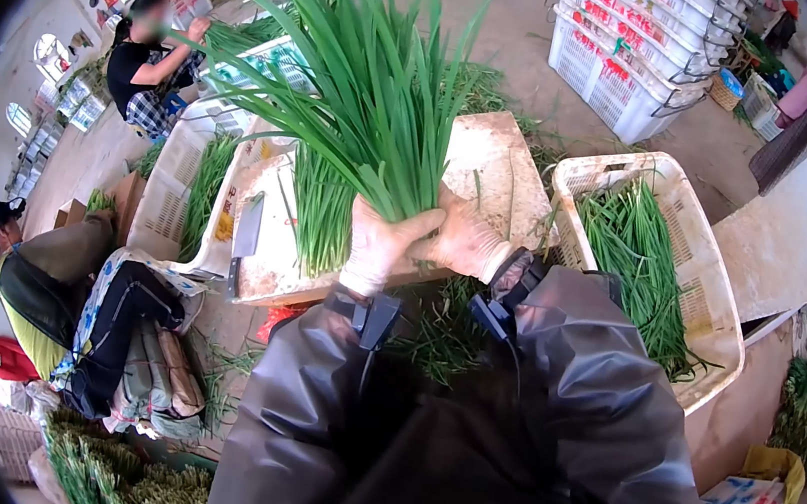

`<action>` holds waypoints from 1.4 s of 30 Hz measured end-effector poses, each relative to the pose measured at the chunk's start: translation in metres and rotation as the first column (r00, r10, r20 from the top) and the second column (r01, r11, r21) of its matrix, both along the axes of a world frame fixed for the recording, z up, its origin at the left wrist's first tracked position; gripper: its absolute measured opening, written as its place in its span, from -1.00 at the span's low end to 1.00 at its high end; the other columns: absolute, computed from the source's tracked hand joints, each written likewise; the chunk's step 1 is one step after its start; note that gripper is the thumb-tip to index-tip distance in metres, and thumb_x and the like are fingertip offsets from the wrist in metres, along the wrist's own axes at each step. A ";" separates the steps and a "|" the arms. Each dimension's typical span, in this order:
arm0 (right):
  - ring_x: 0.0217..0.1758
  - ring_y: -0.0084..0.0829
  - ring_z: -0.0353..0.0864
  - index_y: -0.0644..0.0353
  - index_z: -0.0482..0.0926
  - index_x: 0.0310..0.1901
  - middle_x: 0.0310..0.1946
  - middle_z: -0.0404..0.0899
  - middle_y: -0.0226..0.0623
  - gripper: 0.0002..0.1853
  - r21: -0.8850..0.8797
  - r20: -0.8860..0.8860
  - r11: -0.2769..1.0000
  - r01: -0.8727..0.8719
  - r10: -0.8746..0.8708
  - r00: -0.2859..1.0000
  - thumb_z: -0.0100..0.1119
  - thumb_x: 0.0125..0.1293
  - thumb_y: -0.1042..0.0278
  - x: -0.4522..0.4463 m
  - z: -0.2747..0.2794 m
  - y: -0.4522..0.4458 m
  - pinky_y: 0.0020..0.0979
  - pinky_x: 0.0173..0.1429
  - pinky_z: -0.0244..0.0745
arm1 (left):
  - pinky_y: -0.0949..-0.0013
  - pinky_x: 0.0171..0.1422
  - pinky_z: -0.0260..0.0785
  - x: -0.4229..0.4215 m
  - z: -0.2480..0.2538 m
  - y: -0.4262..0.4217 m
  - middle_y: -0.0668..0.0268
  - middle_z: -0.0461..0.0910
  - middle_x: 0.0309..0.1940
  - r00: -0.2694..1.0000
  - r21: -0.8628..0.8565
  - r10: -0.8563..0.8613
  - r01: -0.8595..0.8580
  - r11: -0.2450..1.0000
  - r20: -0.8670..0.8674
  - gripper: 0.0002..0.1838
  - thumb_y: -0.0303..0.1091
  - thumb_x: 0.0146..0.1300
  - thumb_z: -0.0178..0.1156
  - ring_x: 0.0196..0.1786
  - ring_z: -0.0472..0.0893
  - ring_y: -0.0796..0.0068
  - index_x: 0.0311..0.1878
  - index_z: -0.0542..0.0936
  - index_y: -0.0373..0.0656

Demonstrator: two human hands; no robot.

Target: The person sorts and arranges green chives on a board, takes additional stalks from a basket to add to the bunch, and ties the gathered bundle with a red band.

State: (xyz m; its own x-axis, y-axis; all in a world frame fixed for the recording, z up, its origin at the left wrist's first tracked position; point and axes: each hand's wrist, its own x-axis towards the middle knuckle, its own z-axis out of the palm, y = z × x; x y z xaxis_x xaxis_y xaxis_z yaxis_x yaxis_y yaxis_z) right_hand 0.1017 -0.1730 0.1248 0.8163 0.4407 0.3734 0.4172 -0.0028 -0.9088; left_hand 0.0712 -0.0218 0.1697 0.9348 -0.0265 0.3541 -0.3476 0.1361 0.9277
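Upright in front of me is a large bunch of long, flat-leaved chives (372,97), its leaves fanning out at the top. My left hand (376,244), in a pale glove, is wrapped round the lower end. My right hand (464,236), gloved too, closes on the same end from the other side, and the two hands touch. The stem ends are hidden by my fingers. Behind my left hand, a second bunch of chives (319,217) lies on the dirty white work board (499,168). A wide-bladed knife (247,226) rests at the board's left end.
To the right stands a white crate (722,321) holding loose chives (636,265). More crates (169,188) stand left of the board. Stacked crates (615,87) rise behind. One person (149,70) handles greens at the back left; another person (65,301) sits at the left.
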 end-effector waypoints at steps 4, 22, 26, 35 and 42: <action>0.28 -0.21 0.60 0.24 0.25 0.49 0.19 0.61 -0.10 0.01 0.380 -0.384 0.924 -0.033 0.191 0.904 0.60 0.02 0.19 0.019 -0.013 0.005 -0.28 0.36 0.51 | 0.30 0.04 0.62 0.024 -0.016 0.001 0.28 0.76 -0.16 1.000 0.082 -0.003 0.001 0.997 0.030 -0.56 -0.48 0.01 0.58 -0.15 0.72 0.44 -0.01 0.66 -0.26; 0.13 0.11 0.67 0.19 0.42 0.29 0.01 0.68 0.09 -0.21 -0.487 0.192 0.849 0.205 -0.125 0.973 0.50 0.15 -0.10 0.065 -0.029 -0.005 -0.03 0.19 0.56 | 0.30 0.02 0.62 0.055 -0.029 0.002 0.27 0.76 -0.17 0.989 0.120 0.060 -0.044 0.992 -0.134 -0.61 -0.50 0.05 0.59 -0.16 0.72 0.40 -0.03 0.71 -0.26; 0.08 0.12 0.69 0.23 0.43 0.25 -0.04 0.68 0.08 -0.21 -0.589 0.085 0.786 0.188 -0.171 0.982 0.50 0.14 -0.11 0.060 -0.016 -0.008 -0.04 0.17 0.57 | 0.31 0.01 0.59 0.059 -0.041 0.002 0.28 0.75 -0.16 0.978 0.051 0.050 -0.040 0.998 -0.201 -0.65 -0.48 0.09 0.56 -0.14 0.70 0.42 -0.03 0.71 -0.25; 0.17 0.16 0.63 0.29 0.37 0.34 0.08 0.62 0.20 -0.17 -0.497 0.080 0.855 0.150 -0.126 0.989 0.48 0.19 -0.07 0.065 -0.037 -0.005 -0.03 0.23 0.55 | 0.33 0.02 0.60 0.066 -0.051 0.005 0.28 0.76 -0.14 0.978 0.073 0.046 -0.031 0.997 -0.202 -0.64 -0.54 0.12 0.54 -0.13 0.70 0.43 0.00 0.71 -0.26; 0.17 0.16 0.64 0.31 0.35 0.38 0.11 0.63 0.17 -0.09 -0.531 0.064 0.837 0.129 -0.112 0.992 0.51 0.14 -0.10 0.066 -0.030 -0.001 -0.04 0.24 0.55 | 0.35 0.07 0.58 0.070 -0.056 0.008 0.28 0.76 -0.12 0.981 0.058 0.051 -0.040 0.997 -0.186 -0.60 -0.57 0.10 0.53 -0.11 0.70 0.45 0.04 0.70 -0.26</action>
